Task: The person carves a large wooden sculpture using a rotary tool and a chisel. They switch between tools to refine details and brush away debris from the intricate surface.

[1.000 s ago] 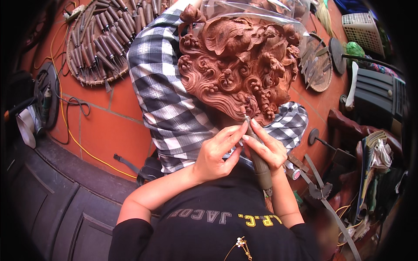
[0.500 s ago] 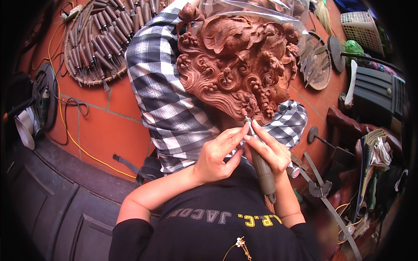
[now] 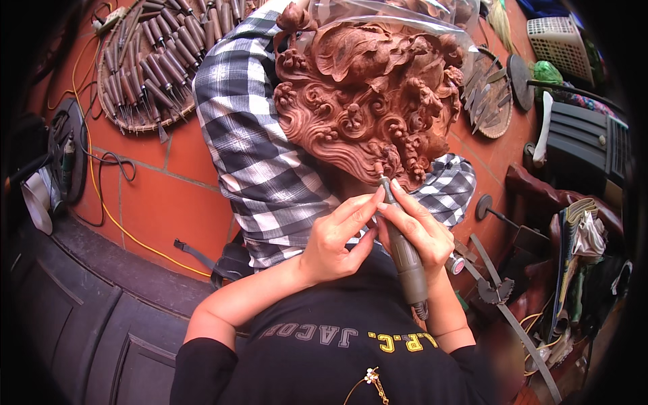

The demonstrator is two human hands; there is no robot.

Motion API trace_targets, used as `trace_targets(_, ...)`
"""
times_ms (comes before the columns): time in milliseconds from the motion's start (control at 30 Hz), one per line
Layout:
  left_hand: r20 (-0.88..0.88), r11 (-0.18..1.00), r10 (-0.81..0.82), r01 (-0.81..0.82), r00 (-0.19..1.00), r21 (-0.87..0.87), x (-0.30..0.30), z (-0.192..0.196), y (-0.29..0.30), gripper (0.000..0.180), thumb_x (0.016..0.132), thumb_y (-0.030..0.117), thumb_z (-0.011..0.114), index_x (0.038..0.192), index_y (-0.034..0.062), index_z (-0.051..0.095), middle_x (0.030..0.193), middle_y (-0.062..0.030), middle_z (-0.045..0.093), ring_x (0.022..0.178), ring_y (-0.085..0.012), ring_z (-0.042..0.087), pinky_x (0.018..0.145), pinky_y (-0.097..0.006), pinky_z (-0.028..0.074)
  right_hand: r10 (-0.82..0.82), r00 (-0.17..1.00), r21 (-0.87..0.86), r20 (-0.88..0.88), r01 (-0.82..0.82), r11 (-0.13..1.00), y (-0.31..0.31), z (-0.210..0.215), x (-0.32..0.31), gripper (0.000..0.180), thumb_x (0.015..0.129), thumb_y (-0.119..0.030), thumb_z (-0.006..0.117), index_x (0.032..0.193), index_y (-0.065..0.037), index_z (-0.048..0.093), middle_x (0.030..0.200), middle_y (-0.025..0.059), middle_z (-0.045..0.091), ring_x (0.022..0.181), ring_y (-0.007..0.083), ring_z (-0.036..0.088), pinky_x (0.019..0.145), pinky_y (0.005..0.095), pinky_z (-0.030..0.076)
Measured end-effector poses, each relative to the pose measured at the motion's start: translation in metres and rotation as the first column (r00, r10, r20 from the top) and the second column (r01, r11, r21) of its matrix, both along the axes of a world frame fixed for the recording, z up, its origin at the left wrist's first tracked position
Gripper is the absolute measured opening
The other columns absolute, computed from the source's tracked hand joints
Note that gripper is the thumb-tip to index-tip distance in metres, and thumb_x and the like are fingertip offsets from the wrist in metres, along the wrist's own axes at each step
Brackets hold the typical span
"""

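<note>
A carved reddish-brown wood sculpture (image 3: 337, 121), covered in swirls, waves and petal-like shapes, rests against my legs in checkered black-and-white cloth. In my right hand (image 3: 424, 233) is a dark grey rotary tool (image 3: 408, 263), its cord end pointing back toward my body. The tool's small cylindrical reddish bit (image 3: 379, 167) meets the sculpture's near lower edge. My left hand (image 3: 339, 236) is curled beside the tool, its fingertips against the front of the tool near the collar. Whether the bit is spinning cannot be seen.
At the far left a round woven tray (image 3: 131, 128) holds many wooden-handled chisels. A smaller basket (image 3: 499, 121) with flat blades sits at the right. Clear plastic sheet (image 3: 385, 23) covers the sculpture's far part. A yellow cord (image 3: 115, 226) crosses the tiled floor; clutter stands at the right.
The tool and my right hand have shifted very slightly; the bit stays near the same edge of the sculpture. Both hands keep their hold.
</note>
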State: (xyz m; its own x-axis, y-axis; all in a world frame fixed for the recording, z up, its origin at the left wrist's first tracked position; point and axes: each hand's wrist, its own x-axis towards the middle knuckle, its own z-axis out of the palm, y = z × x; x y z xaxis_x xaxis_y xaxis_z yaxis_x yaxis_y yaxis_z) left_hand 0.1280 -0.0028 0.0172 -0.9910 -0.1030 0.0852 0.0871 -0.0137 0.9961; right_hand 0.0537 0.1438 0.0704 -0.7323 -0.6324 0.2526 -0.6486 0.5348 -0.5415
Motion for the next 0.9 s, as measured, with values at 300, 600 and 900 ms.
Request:
trace_targets(300,-0.017,1.000,0.006,-0.006,1.000,0.014,0.005,-0.007,0.002,0.062,0.074,-0.010,0.064,0.135,-0.0034,0.054,0.129,-0.0225,0.059,0.097,-0.0308,0.069,0.078,-0.033,0.058,0.006,1.000,0.100,0.022,-0.008,0.995,-0.004,0.008,0.007,0.035,0.074,-0.006,0.073,0.109,-0.001,0.072,0.118,0.0261,0.065,0.094,0.0335,0.072,0.073,0.0341,0.060)
trace_targets(600,-0.020,0.999,0.042,-0.042,0.999,0.016,0.002,-0.007,-0.003,0.063,0.073,-0.010,0.064,0.135,-0.0031,0.055,0.124,-0.0223,0.062,0.097,-0.0313,0.069,0.079,-0.033,0.057,0.023,1.000,0.132,0.014,-0.025,0.991,-0.014,0.012,0.009,0.035,0.075,-0.003,0.068,0.109,0.002,0.070,0.120,0.0295,0.062,0.101,0.0372,0.070,0.078,0.0365,0.059)
trace_targets(900,-0.033,0.999,0.041,-0.040,0.999,0.006,0.003,-0.010,-0.004,0.062,0.073,-0.010,0.064,0.134,-0.0029,0.055,0.124,-0.0216,0.062,0.094,-0.0300,0.070,0.078,-0.032,0.057,-0.017,0.999,0.121,0.035,0.013,0.993,-0.015,0.011,0.011,0.033,0.076,-0.004,0.070,0.109,0.000,0.071,0.120,0.0268,0.064,0.098,0.0348,0.071,0.076,0.0354,0.059)
